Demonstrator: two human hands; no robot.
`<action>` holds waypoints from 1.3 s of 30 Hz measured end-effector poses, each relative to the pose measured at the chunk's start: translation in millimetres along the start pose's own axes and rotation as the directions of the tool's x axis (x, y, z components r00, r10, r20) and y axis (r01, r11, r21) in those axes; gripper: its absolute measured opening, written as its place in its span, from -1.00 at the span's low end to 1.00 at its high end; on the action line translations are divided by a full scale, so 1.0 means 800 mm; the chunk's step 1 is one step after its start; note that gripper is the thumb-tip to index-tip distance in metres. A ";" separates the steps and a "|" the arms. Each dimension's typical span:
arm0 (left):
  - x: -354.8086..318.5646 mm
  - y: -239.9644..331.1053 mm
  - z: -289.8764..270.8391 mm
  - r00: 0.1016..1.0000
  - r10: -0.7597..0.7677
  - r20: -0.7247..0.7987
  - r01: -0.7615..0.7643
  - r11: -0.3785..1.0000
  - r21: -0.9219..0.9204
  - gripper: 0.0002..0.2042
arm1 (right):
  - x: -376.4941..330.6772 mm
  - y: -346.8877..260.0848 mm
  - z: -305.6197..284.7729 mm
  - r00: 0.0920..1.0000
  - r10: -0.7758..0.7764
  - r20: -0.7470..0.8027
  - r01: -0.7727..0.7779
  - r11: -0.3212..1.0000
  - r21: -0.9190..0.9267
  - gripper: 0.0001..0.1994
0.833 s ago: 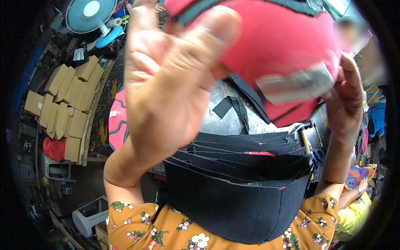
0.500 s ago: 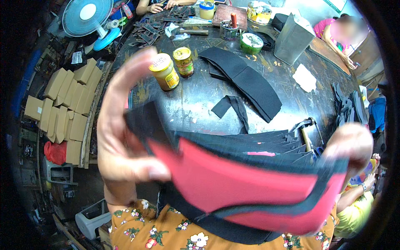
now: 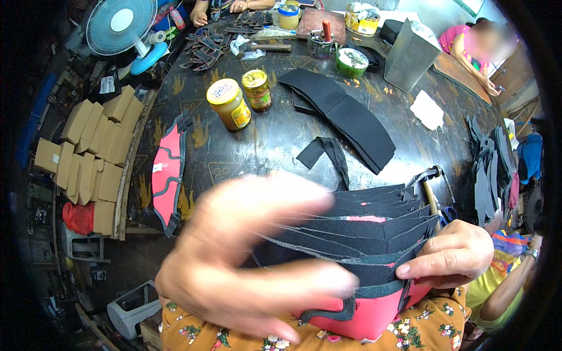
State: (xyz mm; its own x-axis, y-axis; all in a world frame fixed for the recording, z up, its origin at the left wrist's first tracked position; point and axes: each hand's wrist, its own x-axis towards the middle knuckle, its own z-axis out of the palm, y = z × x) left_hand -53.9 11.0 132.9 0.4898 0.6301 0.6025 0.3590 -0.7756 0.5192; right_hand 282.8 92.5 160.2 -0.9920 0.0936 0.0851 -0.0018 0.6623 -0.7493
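A fanned stack of black textured shoe-upper-like pieces (image 3: 351, 237) stands on edge in front of me. At its near side is a red-pink piece with black trim (image 3: 363, 313), over my lap. My right hand (image 3: 448, 254) is closed on the right end of this near piece, thumb on its black edge. My left hand (image 3: 252, 257), smeared by motion, spreads its thumb and fingers apart at the stack's left end, with nothing seen in it. Fine pale strands show beside its fingers. Another red-pink and black piece (image 3: 167, 181) lies flat on the table's left side.
Two yellow-lidded jars (image 3: 233, 111) stand left of a pile of curved black pieces (image 3: 345, 117). A black strip (image 3: 328, 155) and a hammer (image 3: 432, 190) lie closer. A metal can (image 3: 413, 55) is farther back. Cardboard pieces (image 3: 93, 140) and a fan (image 3: 122, 26) are left; co-workers sit around.
The red-pink piece has come down against the stack and over my lap. My left hand has let go of its left end and swung inward, uncovering the flat piece on the table.
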 end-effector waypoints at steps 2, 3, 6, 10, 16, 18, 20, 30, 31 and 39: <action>0.018 0.004 0.022 0.926 0.100 0.363 -0.102 0.995 -0.013 -0.32 | -0.011 0.008 -0.004 1.000 -0.012 0.002 0.012 1.000 0.012 -0.66; 0.024 -0.002 0.032 0.857 0.139 0.496 -0.057 0.983 -0.176 -0.15 | -0.018 0.015 -0.007 0.999 -0.030 0.027 0.029 0.999 0.025 -0.65; 0.034 -0.013 0.051 0.868 0.145 0.474 -0.009 0.961 -0.277 -0.15 | -0.034 0.063 -0.027 0.997 0.023 -0.077 -0.014 0.993 0.119 -0.50; 0.042 -0.026 0.046 0.864 0.186 0.468 -0.036 0.950 -0.311 -0.10 | -0.011 0.199 -0.042 0.637 0.497 -0.589 -0.540 0.833 0.120 -0.49; 0.051 -0.040 0.011 0.877 0.118 0.465 0.016 0.962 -0.274 -0.22 | 0.004 0.380 -0.002 0.494 0.484 -0.722 -0.838 0.486 -0.247 -0.37; 0.050 -0.066 0.001 0.959 0.036 0.280 0.082 0.914 -0.397 -0.17 | 0.007 0.393 0.005 0.490 0.461 -0.740 -0.821 0.530 -0.213 -0.56; 0.044 -0.096 -0.004 0.965 -0.220 0.144 0.258 0.898 -0.357 -0.18 | 0.012 0.379 0.000 0.523 0.458 -0.719 -0.759 0.634 -0.148 -0.61; 0.098 -0.202 0.052 0.999 -0.002 0.037 -0.017 0.859 0.511 -0.33 | 0.039 0.142 -0.061 0.825 -0.003 -0.565 -0.430 0.645 -0.632 -0.82; 0.106 -0.199 0.046 0.993 -0.041 0.109 -0.022 0.854 0.520 -0.43 | 0.032 0.119 -0.064 0.814 0.016 -0.580 -0.472 0.600 -0.646 -0.82; 0.086 -0.066 -0.098 0.988 0.043 0.146 -0.056 0.995 0.085 -0.79 | -0.037 -0.012 -0.016 0.394 0.018 -0.919 -0.149 0.988 -0.045 -0.83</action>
State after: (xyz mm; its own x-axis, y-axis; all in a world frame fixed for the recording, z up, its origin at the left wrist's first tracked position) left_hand -101.4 98.5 194.6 0.6158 0.5838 0.5291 0.3974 -0.8100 0.4312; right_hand 314.1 92.7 173.3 -0.2747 0.7317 0.6238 0.1517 0.6736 -0.7234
